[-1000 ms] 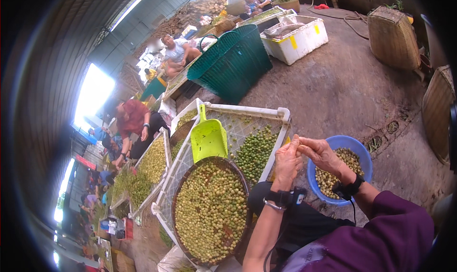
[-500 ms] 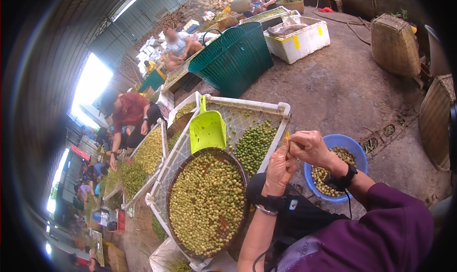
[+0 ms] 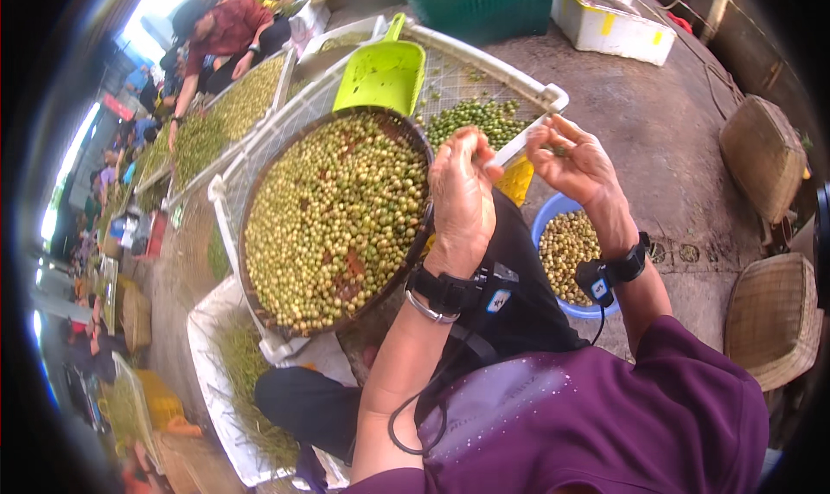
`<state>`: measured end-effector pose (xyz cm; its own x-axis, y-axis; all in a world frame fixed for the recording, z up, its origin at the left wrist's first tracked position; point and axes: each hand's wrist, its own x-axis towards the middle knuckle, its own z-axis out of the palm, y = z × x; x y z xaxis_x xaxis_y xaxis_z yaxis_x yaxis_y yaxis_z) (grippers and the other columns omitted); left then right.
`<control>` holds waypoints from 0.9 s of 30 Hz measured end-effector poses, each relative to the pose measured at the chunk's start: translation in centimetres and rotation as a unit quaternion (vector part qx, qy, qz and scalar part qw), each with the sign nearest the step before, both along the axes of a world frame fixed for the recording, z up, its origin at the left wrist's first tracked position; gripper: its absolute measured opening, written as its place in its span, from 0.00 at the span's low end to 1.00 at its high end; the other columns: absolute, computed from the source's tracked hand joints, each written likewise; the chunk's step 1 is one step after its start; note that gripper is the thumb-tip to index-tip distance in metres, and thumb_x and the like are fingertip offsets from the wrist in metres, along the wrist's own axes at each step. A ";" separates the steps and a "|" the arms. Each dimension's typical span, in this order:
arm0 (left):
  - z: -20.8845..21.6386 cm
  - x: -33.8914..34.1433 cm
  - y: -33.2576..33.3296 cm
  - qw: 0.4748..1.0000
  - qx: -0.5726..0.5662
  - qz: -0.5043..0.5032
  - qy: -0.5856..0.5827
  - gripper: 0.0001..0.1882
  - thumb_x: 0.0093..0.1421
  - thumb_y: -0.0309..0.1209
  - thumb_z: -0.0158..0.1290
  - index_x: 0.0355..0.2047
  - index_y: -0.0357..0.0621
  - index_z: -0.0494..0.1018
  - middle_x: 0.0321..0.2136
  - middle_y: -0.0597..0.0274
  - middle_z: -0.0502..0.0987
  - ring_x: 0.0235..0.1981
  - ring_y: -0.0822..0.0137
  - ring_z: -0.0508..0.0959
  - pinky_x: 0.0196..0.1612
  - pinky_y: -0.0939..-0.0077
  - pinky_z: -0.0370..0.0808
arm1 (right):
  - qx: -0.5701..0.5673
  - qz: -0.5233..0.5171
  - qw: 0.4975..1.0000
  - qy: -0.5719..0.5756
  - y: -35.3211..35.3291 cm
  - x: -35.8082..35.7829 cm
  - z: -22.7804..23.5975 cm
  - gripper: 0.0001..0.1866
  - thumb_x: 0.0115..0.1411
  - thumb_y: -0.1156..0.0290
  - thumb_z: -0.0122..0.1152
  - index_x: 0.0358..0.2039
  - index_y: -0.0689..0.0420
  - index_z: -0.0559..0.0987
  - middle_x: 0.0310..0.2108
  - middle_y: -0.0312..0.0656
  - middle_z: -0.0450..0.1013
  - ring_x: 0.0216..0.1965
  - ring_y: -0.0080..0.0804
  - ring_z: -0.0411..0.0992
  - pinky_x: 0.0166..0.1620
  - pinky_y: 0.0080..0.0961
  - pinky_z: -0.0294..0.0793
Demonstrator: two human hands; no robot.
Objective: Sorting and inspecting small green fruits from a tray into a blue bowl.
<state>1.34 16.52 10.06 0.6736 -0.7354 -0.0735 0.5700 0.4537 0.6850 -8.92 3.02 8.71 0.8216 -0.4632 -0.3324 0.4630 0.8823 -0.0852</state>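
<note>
Head view, left hand (image 3: 462,191): half-curled beside basket (image 3: 405,129); grip unclear.
Right hand (image 3: 584,165): apart, loosely cupped; contents unclear.
Basket: many mixed berries (image 3: 324,235); much left, seemingly.
Tray (image 3: 484,59): green berries (image 3: 484,121), apparently done.
Basin (image 3: 553,205): pale berries (image 3: 566,256), likewise.

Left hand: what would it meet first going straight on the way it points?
The left hand would probably meet the green round fruits on the white mesh tray, though depth is unclear.

Head-worn fisheye, looking down, near left hand (image 3: 464,198) and right hand (image 3: 583,167)
</note>
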 end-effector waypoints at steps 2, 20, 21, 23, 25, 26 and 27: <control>1.7 -0.1 0.4 0.994 -0.005 0.063 -0.089 0.07 0.61 0.33 0.48 0.37 0.46 0.71 0.31 0.68 0.71 0.32 0.75 0.69 0.36 0.77 0.68 | -0.033 0.121 0.989 -0.080 1.6 1.2 0.0 0.15 0.64 0.64 0.47 0.35 0.65 0.72 0.37 0.48 0.68 0.39 0.37 0.69 0.41 0.29 0.70; 1.1 16.0 15.9 0.730 0.357 0.167 -0.558 0.07 0.54 0.25 0.56 0.34 0.41 0.79 0.31 0.60 0.80 0.29 0.72 0.79 0.33 0.81 0.74 | -0.033 0.299 0.952 -0.049 12.1 10.6 2.2 0.06 0.67 0.69 0.43 0.34 0.56 0.66 0.25 0.29 0.60 0.18 0.11 0.54 0.17 0.10 0.51; -0.8 19.4 19.1 0.689 0.413 0.161 -0.573 0.08 0.54 0.29 0.56 0.33 0.40 0.79 0.28 0.56 0.80 0.28 0.69 0.79 0.32 0.78 0.74 | -0.053 0.306 0.948 -0.070 12.9 11.0 2.6 0.06 0.67 0.69 0.43 0.35 0.56 0.66 0.25 0.28 0.60 0.18 0.11 0.54 0.17 0.10 0.51; -3.5 22.5 22.4 0.572 0.530 0.138 -0.610 0.07 0.50 0.29 0.55 0.28 0.40 0.79 0.22 0.51 0.78 0.25 0.61 0.80 0.33 0.72 0.74 | -0.104 0.306 0.943 -0.085 14.2 11.7 2.5 0.05 0.66 0.69 0.43 0.36 0.55 0.67 0.25 0.27 0.60 0.18 0.10 0.53 0.16 0.08 0.50; -5.8 24.0 24.2 0.556 0.542 0.109 -0.620 0.06 0.49 0.27 0.54 0.27 0.39 0.79 0.22 0.50 0.78 0.25 0.58 0.79 0.33 0.69 0.74 | -0.135 0.320 0.937 -0.038 15.5 12.8 1.3 0.05 0.66 0.68 0.43 0.36 0.54 0.67 0.24 0.27 0.60 0.18 0.10 0.53 0.16 0.08 0.50; -6.8 24.7 25.0 0.548 0.549 0.094 -0.624 0.06 0.48 0.26 0.54 0.27 0.39 0.79 0.22 0.50 0.78 0.25 0.57 0.79 0.33 0.68 0.74 | -0.128 0.330 0.935 -0.016 16.2 13.4 0.7 0.05 0.66 0.68 0.43 0.36 0.54 0.67 0.24 0.27 0.60 0.18 0.10 0.52 0.17 0.08 0.50; -7.5 24.9 25.1 0.541 0.550 0.065 -0.632 0.06 0.47 0.26 0.54 0.26 0.39 0.79 0.22 0.49 0.77 0.25 0.55 0.79 0.33 0.67 0.74 | -0.145 0.335 0.931 0.002 16.6 13.8 -0.3 0.05 0.66 0.68 0.42 0.36 0.53 0.67 0.24 0.27 0.60 0.18 0.10 0.52 0.17 0.08 0.50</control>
